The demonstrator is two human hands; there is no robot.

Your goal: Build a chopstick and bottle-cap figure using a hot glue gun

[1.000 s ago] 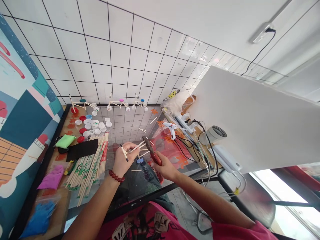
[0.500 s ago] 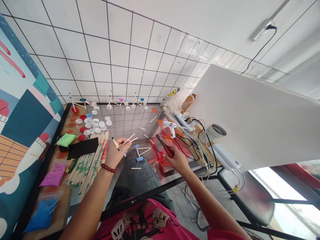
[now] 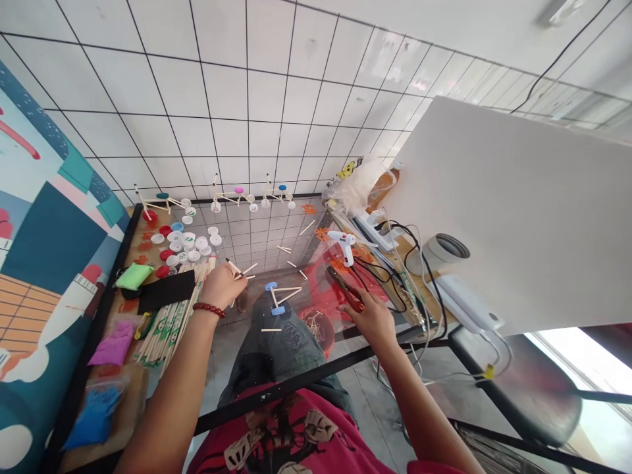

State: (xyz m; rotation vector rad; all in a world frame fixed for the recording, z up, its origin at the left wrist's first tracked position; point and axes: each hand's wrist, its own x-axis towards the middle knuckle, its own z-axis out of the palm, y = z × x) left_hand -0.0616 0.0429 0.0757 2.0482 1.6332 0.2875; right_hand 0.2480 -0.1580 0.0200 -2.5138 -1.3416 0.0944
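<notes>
My left hand (image 3: 223, 286) is closed around several short wooden sticks (image 3: 251, 268), one of them dark-tipped. To its right a small stick frame (image 3: 285, 289) with blue pieces at two corners lies on the glass tabletop, and a loose stick (image 3: 271, 330) rests below it. My right hand (image 3: 374, 320) grips the handles of red-handled pliers (image 3: 351, 299). Their dark jaws point away from me over a red translucent sheet (image 3: 316, 276). A white glue gun (image 3: 344, 243) lies just beyond the pliers.
White and red bottle caps (image 3: 201, 243) cluster at the left, near bundled wrapped chopsticks (image 3: 170, 336) and bags of coloured clay (image 3: 112, 342). Stick models on caps (image 3: 237, 197) line the back edge. Cables (image 3: 419, 257) and a white board (image 3: 513, 217) occupy the right. A red bowl (image 3: 318, 329) holds stick pieces.
My right hand has moved right with the pliers. My left hand has drawn a little left with the sticks, away from the stick frame. The view has shifted slightly.
</notes>
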